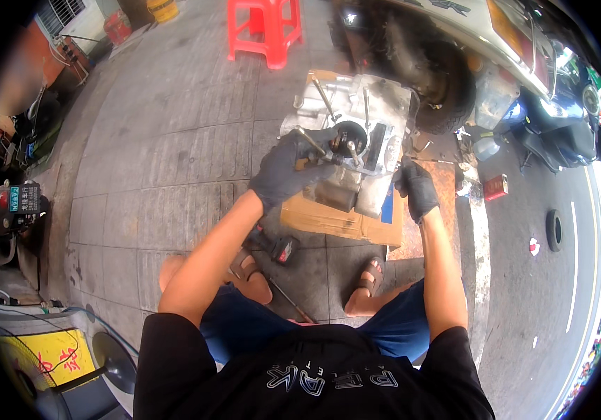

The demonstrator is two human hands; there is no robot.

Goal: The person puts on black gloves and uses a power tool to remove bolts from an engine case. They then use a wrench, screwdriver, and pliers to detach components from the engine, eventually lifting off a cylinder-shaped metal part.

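Note:
A silver metal engine block (384,98) with several upright studs rests on a flattened-looking cardboard box (342,225) in front of me. A dark round piston (349,138) sits among the studs. My left hand (290,168), in a dark grey glove, reaches in from the left with its fingers closed around the piston's near-left side; the fingertips are partly hidden by the studs. My right hand (418,189), gloved too, is curled beside the block's right edge. Its fingers are pinched together, and whatever they hold is too small to make out.
A black-and-red cordless power tool (279,248) and a long thin rod-like tool (291,299) lie near my feet. Ahead stands a red plastic stool (264,31). A motorcycle wheel (451,91) is close behind the block at right. A red can (495,187) stands near the kerb.

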